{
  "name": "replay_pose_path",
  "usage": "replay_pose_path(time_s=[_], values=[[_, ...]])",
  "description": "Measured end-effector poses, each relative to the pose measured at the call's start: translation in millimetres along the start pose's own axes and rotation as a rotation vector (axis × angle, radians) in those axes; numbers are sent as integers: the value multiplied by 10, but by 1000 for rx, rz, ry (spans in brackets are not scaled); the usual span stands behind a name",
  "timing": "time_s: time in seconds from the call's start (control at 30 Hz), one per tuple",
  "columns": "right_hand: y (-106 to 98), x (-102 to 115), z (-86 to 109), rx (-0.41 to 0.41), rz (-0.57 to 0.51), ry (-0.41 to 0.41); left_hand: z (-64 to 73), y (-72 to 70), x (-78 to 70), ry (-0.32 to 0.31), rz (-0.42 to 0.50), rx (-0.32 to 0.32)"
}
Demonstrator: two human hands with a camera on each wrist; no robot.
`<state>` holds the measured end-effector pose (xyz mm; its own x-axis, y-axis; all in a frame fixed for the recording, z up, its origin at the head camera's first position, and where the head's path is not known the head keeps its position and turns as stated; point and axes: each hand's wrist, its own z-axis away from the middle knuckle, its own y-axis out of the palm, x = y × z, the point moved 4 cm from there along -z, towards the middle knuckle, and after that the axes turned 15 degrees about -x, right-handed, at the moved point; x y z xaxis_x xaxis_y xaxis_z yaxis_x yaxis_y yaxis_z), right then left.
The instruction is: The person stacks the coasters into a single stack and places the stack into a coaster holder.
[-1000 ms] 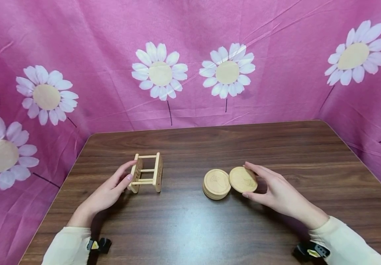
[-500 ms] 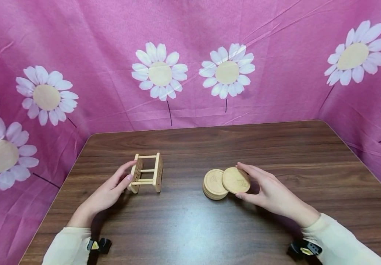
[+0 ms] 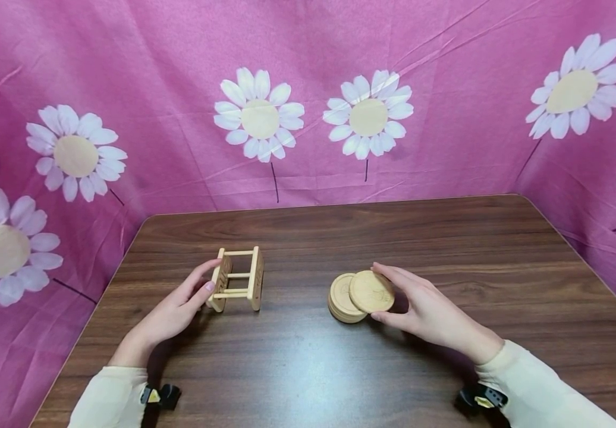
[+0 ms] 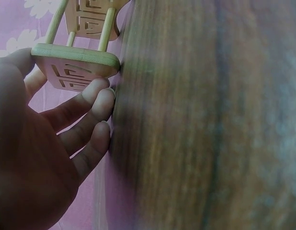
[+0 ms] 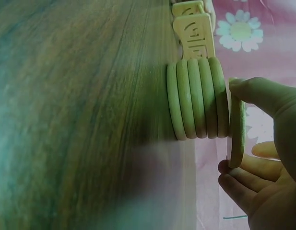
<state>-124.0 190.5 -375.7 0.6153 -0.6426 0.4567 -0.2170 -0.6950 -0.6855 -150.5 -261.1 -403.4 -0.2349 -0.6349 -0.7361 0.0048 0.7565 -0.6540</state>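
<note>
The right hand point(image 3: 428, 315) has its grip on a single wooden disc point(image 3: 370, 292), pinched at opposite edges between thumb and fingertips. The wooden disc lies nearly flat over the right-hand part of a stack point(image 3: 342, 297) of like pieces, overlapping it but not centred. In the right wrist view the stack counts five, and the held piece sits just above its top; whether the two touch anywhere cannot be told for sure.

The left hand point(image 3: 171, 320) holds the left side of an open-framed wooden rack point(image 3: 256, 278), its thumb and fingers against that side. The wooden rack stands on the tabletop point(image 3: 286, 362), well apart from the stack and to its left, with nothing between its two sides but the rods joining them.

The step in hand appears to be adding this piece to the pile. Finishing it would call for a small shift leftward until the rims line up, then a gentle lowering and release, while the left hand need only keep the rack steady.
</note>
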Motion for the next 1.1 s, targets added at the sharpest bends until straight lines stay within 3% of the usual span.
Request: replay_pose_path(time_s=[0.83, 1.1], values=[[107, 137, -108, 41, -32, -2, 6, -1, 7, -4, 4, 4], [157, 176, -117, 60, 6, 12, 2, -3, 1, -11, 11, 7]])
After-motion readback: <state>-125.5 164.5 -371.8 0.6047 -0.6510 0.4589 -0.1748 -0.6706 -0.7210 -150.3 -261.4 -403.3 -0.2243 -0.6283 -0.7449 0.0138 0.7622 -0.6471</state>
